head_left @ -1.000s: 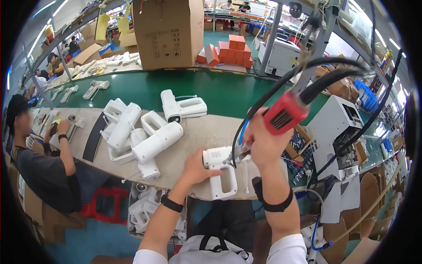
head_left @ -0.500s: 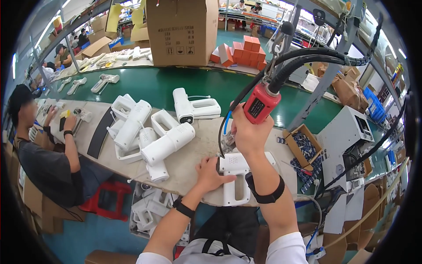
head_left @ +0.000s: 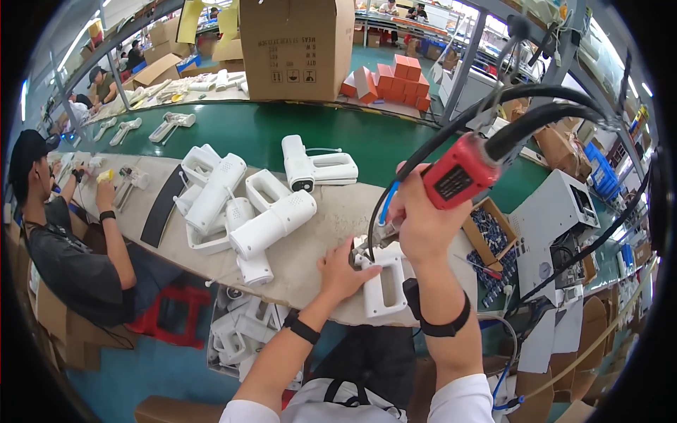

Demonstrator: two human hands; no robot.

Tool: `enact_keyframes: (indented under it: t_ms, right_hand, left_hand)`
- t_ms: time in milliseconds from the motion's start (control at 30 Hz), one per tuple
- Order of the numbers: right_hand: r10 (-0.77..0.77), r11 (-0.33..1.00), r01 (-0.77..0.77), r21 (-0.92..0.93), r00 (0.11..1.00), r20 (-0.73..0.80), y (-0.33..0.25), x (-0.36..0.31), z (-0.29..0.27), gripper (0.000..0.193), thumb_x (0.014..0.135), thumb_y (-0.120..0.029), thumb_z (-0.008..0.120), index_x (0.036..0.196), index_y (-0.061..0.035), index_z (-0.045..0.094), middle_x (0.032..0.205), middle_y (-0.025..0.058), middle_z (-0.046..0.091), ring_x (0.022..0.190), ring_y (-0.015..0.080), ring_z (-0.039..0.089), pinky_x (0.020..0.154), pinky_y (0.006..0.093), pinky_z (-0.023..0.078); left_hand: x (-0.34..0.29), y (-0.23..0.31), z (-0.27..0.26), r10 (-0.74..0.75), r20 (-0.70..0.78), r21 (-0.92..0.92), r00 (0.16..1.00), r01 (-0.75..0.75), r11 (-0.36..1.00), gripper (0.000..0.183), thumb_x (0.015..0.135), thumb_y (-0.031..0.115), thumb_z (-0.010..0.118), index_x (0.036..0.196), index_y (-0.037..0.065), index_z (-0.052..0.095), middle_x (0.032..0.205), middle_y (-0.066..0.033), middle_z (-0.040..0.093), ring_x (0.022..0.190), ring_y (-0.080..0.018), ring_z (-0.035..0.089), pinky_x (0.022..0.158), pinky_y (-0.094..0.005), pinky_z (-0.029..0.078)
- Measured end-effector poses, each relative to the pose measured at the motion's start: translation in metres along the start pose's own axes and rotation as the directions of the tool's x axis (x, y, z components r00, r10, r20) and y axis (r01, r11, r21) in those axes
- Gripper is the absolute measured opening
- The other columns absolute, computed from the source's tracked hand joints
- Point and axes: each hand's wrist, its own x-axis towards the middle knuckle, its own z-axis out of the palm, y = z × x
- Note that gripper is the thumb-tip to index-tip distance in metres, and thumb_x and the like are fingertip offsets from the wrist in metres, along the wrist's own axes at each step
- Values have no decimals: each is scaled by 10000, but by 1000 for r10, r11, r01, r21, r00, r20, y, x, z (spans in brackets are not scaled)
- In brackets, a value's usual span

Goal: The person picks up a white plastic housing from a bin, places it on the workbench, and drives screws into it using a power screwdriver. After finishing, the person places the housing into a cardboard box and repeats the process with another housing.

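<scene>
pale worktop (head_left: 335, 211), near edge: a white handled casing (head_left: 372, 296) lies there, its left end clasped by the left hand (head_left: 347, 275); the right hand (head_left: 427, 229) grips a red corded tool (head_left: 462, 173).

A glossy white plastic housing with a rounded-rectangular loop handle (head_left: 374, 292) lies on the beige workbench (head_left: 331, 225), its handle by the front edge. Above it slants a boxy red power tool (head_left: 458, 173), metal nose down; contact between them is unclear.
</scene>
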Motion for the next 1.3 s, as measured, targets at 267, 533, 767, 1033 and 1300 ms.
enact_keyframes:
  t_ms: [267,533,767,1033,1300]
  right_hand:
    - [71,997,-70,-9,996,62,11,-11,5,87,835,-68,656,800,-8,605,557,12,549,426,81,504,398,220,371]
    - [66,995,-52,-83,982,179,47,-29,10,80,799,-43,670,826,-6,604,637,5,583,482,73,526,454,228,410]
    - [115,993,-116,19,993,30,-10,-7,-16,68,863,-67,634,859,-11,597,544,16,535,423,83,493,393,225,368]
    - [68,994,-64,-85,997,44,34,-14,-15,88,863,-80,609,828,-6,577,533,18,520,415,95,493,389,231,367]
    - [116,988,-109,-106,991,60,56,-26,-16,87,857,-79,610,836,-17,553,532,21,521,417,102,498,402,232,367]
  left_hand:
    - [-1,-10,3,84,29,153,996,-88,984,1075,568,632,761,1397,72,368,1285,-149,491,1244,-295,343,1012,-440,192]
    - [5,-19,10,118,142,131,983,-136,982,1031,563,628,760,1359,80,403,1281,-134,503,1250,-297,338,1004,-436,194]
    - [-2,9,-8,17,67,96,998,-24,995,1123,563,589,776,1428,47,308,1277,-159,498,1262,-298,347,1022,-438,181]
    - [-3,2,-9,55,-4,147,998,-54,988,1091,556,586,775,1394,30,348,1257,-157,504,1227,-299,399,991,-462,230]
    - [-29,24,11,42,-3,281,999,-40,959,1043,662,527,730,1444,37,243,1383,-177,390,1268,-337,385,988,-512,299]
